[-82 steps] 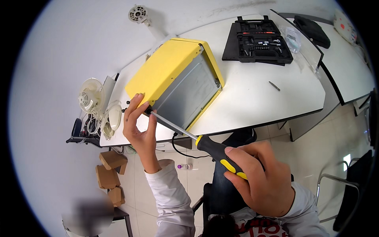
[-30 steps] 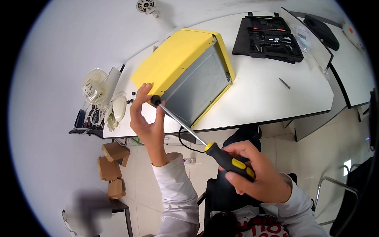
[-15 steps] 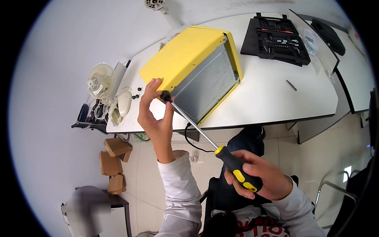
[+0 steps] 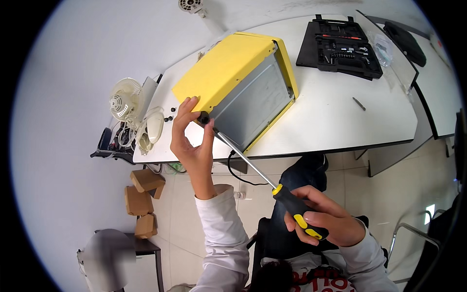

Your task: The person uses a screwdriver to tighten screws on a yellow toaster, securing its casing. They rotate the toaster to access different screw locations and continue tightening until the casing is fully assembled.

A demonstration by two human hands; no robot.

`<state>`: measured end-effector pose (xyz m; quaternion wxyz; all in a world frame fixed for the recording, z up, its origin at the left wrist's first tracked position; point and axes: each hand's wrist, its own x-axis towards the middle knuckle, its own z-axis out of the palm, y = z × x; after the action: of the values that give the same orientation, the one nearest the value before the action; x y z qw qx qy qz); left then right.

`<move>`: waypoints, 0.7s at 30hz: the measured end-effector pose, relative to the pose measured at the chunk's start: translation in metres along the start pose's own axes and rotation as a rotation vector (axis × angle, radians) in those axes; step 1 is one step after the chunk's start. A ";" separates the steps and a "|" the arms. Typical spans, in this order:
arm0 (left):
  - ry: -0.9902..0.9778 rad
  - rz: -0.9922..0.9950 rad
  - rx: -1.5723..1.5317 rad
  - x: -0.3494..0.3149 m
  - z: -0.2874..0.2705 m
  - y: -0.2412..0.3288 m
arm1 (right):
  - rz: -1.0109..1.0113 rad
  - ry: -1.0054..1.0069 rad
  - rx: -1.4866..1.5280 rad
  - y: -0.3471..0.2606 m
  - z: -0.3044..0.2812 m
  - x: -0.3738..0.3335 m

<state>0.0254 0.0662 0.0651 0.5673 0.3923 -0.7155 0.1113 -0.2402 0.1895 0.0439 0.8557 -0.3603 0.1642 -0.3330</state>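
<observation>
A yellow box-shaped appliance (image 4: 224, 63) lies tipped on the white table, its grey metal underside turned towards me. At its near left corner, my left hand (image 4: 192, 146) has thumb and fingers closed round a round black foot (image 4: 204, 118). My right hand (image 4: 333, 221) grips the black and yellow handle of a screwdriver (image 4: 253, 168). Its shaft slants up and left, and the tip is just short of the foot, near my left thumb. A black cord (image 4: 238, 177) hangs from the appliance below the table edge.
Several small black pieces (image 4: 168, 118) lie left of the appliance beside a white fan (image 4: 125, 100). An open black tool case (image 4: 343, 53) sits at the far right, with a small dark bit (image 4: 359, 103) nearer. Cardboard boxes (image 4: 138, 200) stand on the floor at left.
My right hand has drawn the screwdriver back, down and to the right, so its tip has come away from the black foot. My left hand stays at the corner.
</observation>
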 end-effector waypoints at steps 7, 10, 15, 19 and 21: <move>0.015 -0.022 -0.024 -0.001 0.001 0.001 | -0.030 -0.126 0.043 0.000 0.002 0.006; 0.013 -0.009 -0.031 -0.002 0.003 0.000 | -0.046 -0.106 0.026 0.002 0.000 0.008; 0.006 0.009 -0.047 -0.001 0.004 0.001 | -0.039 -0.118 0.032 0.001 -0.002 0.007; 0.043 -0.021 -0.093 -0.004 0.001 0.001 | -0.055 -0.066 0.030 0.006 -0.005 0.003; 0.049 -0.063 -0.149 -0.008 0.006 -0.002 | -0.090 -0.019 0.002 0.007 -0.010 -0.001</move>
<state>0.0224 0.0646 0.0548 0.6154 0.3684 -0.6950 0.0497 -0.2425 0.1891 0.0319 0.8419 -0.3696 0.1392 -0.3678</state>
